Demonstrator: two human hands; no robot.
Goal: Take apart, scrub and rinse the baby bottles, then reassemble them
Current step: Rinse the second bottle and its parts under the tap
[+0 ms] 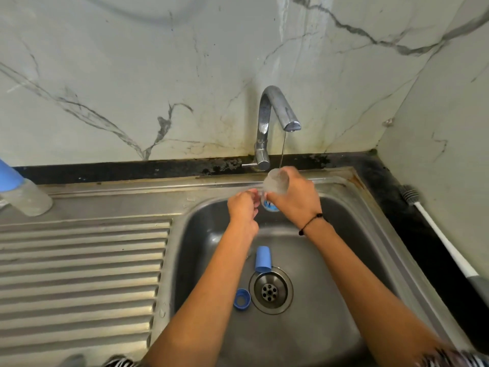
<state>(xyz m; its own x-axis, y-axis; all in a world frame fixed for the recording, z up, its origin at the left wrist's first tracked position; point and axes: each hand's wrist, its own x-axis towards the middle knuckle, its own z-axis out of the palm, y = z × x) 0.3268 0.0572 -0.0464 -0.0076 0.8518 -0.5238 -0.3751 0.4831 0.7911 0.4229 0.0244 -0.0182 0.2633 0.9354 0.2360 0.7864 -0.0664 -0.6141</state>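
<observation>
My right hand [296,197] grips a clear baby bottle body [276,182] under the thin stream from the faucet [275,112], its open mouth turned up toward the spout. My left hand [243,205] pinches the bottle's lower end, where a blue print shows. On the sink floor a blue cap [263,258] lies beside the drain [270,290]. A blue screw ring [241,300] rests left of the drain. A second bottle with a blue cap [23,192] stands at the far left on the counter.
The steel sink basin [344,260] fills the middle, with a ribbed drainboard [79,274] to its left. A long bottle brush [436,231] with a white handle lies along the dark counter on the right. A marble wall rises behind.
</observation>
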